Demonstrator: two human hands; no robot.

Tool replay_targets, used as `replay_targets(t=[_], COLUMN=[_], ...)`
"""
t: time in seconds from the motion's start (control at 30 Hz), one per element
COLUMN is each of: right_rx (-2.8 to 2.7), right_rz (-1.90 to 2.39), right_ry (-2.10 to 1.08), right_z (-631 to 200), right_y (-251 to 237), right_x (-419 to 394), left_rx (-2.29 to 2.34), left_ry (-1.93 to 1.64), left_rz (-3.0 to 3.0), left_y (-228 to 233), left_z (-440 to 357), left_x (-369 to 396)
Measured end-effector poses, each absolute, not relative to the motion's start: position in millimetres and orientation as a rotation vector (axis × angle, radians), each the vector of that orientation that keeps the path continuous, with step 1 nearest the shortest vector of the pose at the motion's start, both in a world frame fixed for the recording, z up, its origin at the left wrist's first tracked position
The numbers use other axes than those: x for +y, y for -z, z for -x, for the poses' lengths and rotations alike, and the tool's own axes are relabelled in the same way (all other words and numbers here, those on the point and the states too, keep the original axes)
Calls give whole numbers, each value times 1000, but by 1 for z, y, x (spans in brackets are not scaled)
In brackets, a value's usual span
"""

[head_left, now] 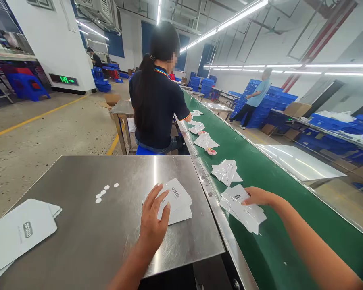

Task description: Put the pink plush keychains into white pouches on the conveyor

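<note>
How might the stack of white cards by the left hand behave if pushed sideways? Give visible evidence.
The white cards might slide over one another, since their edges lie fanned out. They look fairly stiff, lying flat on the metal table. They are stacked low, so tipping seems unlikely.

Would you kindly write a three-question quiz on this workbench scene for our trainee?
1. True or false: the right hand touches white cards on the green belt.
2. How many small white discs lie on the metal table?
3. The left hand is nearest to: (a) the discs, (b) the cards at far left, (c) the card stack near the belt.

Key: 1. True. 2. Five. 3. c.
</note>
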State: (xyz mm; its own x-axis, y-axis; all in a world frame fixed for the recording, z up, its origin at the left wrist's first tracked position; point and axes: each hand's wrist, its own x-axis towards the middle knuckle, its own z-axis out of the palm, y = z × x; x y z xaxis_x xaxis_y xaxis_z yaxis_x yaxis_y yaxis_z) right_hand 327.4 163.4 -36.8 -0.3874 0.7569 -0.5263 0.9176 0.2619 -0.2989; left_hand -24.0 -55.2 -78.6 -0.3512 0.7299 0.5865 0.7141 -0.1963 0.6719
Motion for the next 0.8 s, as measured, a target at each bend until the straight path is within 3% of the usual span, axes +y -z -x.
replay_targets(t=[0.1, 0.27, 0.4, 0.5, 0.6, 0.7, 0.77, 0.8], right_rx=[2328, 2374, 2275, 2202, 2469, 2810, 2607, 2521], right_rz=[-1827, -2421, -2232, -1909, -1841, -2372, -2686, -2734], right_ry=[1226, 1936, 2496, 2636, 2321, 1300, 557, 456], right_z=[-339, -279, -191, -152, -157, -201, -239, -257], right_y=[19, 14, 40, 58, 65, 62, 58, 56], right_x=[125, 53, 3, -11, 11, 64, 103, 121], left_rx=[1783, 1384, 1402, 1575, 1737, 1953, 2041, 2069], left_ry=[-1707, -1383, -1310, -1310, -1197, -950, -841, -820], left_rz=[-1699, -1290, -1153, -1159, -1242, -1390, -1494, -1542], left_y=[73, 55, 49, 47, 47, 50, 56, 60], left_z=[20, -17, -31, -7, 33, 66, 78, 81], left_x=[-62, -76, -75, -66, -53, -38, -31, -29])
